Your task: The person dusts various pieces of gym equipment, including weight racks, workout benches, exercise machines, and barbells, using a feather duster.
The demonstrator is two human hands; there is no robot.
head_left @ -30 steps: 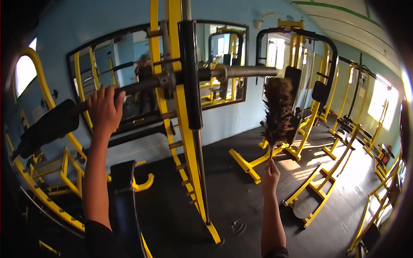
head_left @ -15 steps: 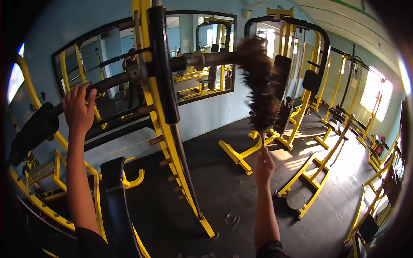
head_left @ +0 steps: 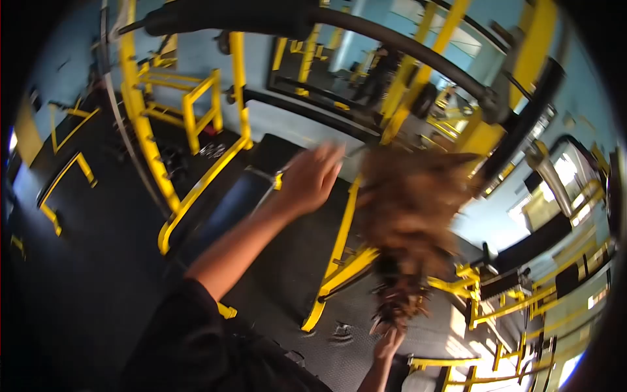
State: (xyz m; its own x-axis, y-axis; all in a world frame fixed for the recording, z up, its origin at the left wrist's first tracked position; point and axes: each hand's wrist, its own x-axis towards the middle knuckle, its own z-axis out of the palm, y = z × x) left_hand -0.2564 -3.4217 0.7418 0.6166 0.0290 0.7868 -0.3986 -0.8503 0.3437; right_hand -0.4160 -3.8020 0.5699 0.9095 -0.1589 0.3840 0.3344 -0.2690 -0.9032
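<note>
My right hand (head_left: 389, 343) is closed around the lower end of a brown feather duster (head_left: 415, 202). The duster stands nearly upright, and its feathers are blurred by motion. My left hand (head_left: 315, 176) is off to the left of the feathers, holding nothing, with its fingers stretched out and somewhat smeared. Above both hands a barbell (head_left: 405, 46) runs across the yellow rack (head_left: 483, 134); neither hand touches it. Below my left hand lies the dark padded bench (head_left: 238, 199).
A wall mirror (head_left: 353, 65) hangs behind the rack and reflects a person. Yellow frames (head_left: 202, 111) stand at the left, and more gym machines (head_left: 522, 294) at the right. Dark rubber flooring (head_left: 117, 294) lies beneath, with a rack foot (head_left: 313, 317) resting on it.
My view has swung left and tilted. My left hand has let go of the barbell and come down towards the middle. The feather duster is nearer, still in my right hand.
</note>
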